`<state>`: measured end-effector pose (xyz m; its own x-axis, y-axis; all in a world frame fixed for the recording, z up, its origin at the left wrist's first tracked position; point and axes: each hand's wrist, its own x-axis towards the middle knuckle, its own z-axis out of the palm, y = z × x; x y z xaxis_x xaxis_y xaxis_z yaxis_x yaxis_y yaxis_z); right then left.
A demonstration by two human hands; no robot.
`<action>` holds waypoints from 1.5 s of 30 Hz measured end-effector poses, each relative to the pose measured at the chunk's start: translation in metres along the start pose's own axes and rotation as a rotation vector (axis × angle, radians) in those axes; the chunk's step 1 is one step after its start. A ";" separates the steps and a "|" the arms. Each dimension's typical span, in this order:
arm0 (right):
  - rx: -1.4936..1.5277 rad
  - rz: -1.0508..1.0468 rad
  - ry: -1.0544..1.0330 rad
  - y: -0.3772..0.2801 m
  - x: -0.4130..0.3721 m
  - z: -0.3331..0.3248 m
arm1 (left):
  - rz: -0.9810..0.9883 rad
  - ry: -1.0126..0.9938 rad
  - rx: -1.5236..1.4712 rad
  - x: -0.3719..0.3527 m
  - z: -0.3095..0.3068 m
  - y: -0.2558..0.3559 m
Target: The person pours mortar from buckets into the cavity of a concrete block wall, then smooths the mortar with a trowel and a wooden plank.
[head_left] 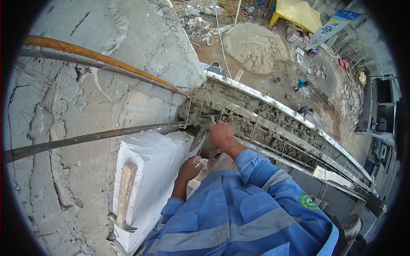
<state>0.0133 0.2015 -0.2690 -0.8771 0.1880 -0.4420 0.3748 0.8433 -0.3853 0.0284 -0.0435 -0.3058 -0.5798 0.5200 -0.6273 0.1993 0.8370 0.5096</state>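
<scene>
My right hand point(221, 135) is closed round the handle of a trowel point(210, 115), whose blade lies at the wet concrete point(203, 96) near the inner end of a long form. My left hand point(190, 168) is closed at the rim of a pale container point(200, 170), low in front of my body; the fingers are partly hidden, and I cannot make out how they hold it. Left of that hand stands a white foam block point(156, 158), with a claw hammer point(125, 192) lying on it.
Two long bars point(106, 66) stick out from the rough wall point(81, 158) on the left. White-edged form boards point(273, 102) run to the lower right. Far below are a sand heap point(256, 47), a yellow canopy point(299, 15) and a person in blue point(302, 84).
</scene>
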 end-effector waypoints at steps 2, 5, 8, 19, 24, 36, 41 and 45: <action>0.007 0.020 0.026 0.002 -0.008 -0.024 | -0.056 0.002 -0.200 0.004 -0.009 0.012; 0.027 0.054 -0.039 -0.001 -0.017 -0.018 | -0.040 0.056 -0.282 0.007 -0.006 0.013; -0.017 0.014 -0.006 0.001 0.013 0.031 | 0.016 -0.004 -0.100 0.009 -0.004 0.011; 0.095 0.040 -0.023 0.024 -0.010 0.011 | -0.028 0.004 -0.047 -0.017 0.012 -0.003; 0.188 0.127 0.020 0.010 0.006 0.036 | -0.056 -0.001 -0.128 -0.013 0.008 0.006; 0.365 0.078 -0.037 0.010 -0.003 -0.009 | 0.035 -0.090 -0.114 0.026 0.022 0.021; 0.565 0.164 0.103 0.020 -0.018 -0.009 | -0.006 -0.057 -0.269 0.027 0.019 0.018; 0.471 0.130 -0.152 -0.021 0.016 -0.013 | -0.051 -0.122 -0.109 0.027 0.022 0.009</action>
<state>-0.0126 0.1938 -0.2577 -0.7736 0.1719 -0.6099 0.6036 0.4926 -0.6269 0.0319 -0.0183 -0.3304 -0.4855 0.4996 -0.7174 0.0811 0.8428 0.5320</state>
